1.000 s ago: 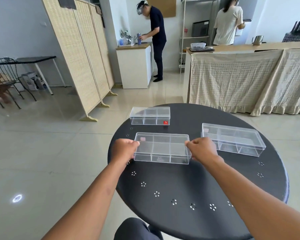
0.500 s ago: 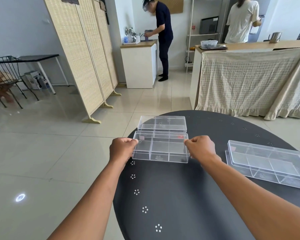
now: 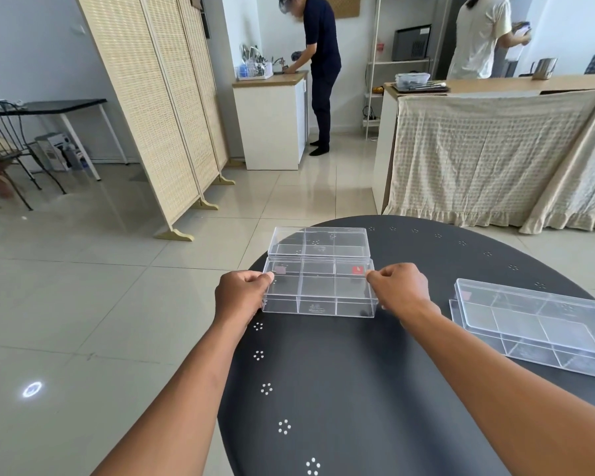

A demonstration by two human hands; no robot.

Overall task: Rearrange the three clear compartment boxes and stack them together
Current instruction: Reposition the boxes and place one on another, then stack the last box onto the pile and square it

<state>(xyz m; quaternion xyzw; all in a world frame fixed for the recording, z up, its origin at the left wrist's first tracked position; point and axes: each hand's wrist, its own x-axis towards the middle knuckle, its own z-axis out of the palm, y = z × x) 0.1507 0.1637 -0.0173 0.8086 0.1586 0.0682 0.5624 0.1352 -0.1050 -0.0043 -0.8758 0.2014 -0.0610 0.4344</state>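
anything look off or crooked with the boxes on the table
The box on the right looks odd: its lid sits shifted off the base, leaving a strip of base showing at its left end. Nothing spilled or broken.

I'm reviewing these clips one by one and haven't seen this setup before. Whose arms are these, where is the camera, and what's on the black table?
No machine here: a person wears a wide-angle camera on the head, looking forward and down, so the two bare arms are their own. The left hand and right hand grip the short ends of a clear compartment box at the far side of the round black table. A second clear box sits just behind the held one. A third box lies apart to the right. Two other people work in the background.
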